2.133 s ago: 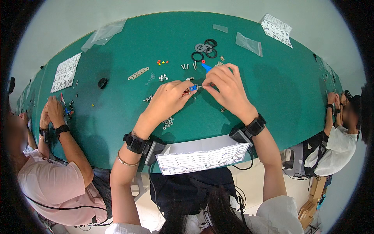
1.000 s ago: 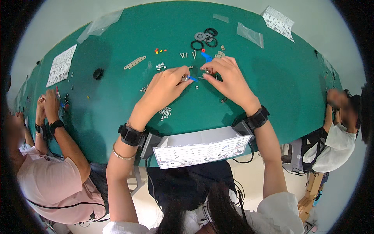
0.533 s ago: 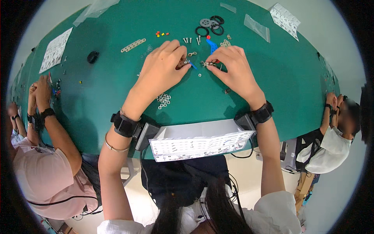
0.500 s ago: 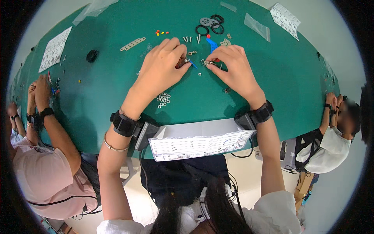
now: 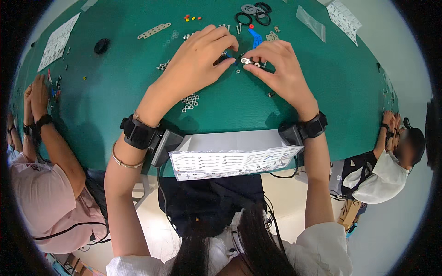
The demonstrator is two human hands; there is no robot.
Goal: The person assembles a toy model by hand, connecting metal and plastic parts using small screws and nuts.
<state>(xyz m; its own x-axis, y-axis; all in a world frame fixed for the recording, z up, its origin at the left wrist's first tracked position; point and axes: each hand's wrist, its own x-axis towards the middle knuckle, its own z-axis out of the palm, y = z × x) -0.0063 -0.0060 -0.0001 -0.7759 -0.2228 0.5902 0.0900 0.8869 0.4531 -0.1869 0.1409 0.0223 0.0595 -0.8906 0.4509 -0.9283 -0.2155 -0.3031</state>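
Observation:
Over the middle of the green table, my left hand [image 5: 195, 57] is closed round a small blue-and-dark part [image 5: 224, 55], mostly hidden by the fingers. Just to its right, my right hand [image 5: 281, 64] pinches a small silver metal bracket [image 5: 247, 60] between thumb and forefinger. The two held pieces are close together; whether they touch I cannot tell. A single nut [image 5: 238, 71] lies below them. Beyond my right hand is a blue angled plastic piece [image 5: 255, 39]. Several nuts [image 5: 189, 102] are gathered near my left wrist, and small screws [image 5: 163, 66] lie beside that forearm.
A folded printed sheet [image 5: 235, 163] stands at the near table edge between my forearms. Farther off are a perforated strip [image 5: 154, 31], black rings [image 5: 243, 19], a grey wheel [image 5: 248, 9], a clear bag [image 5: 311, 23] and a black tyre [image 5: 101, 45]. Other people sit left and right.
The silver bracket in my right hand has turned, showing a pale flat face. My left fingers have shifted and cover more of the blue part. The whole view has tilted slightly.

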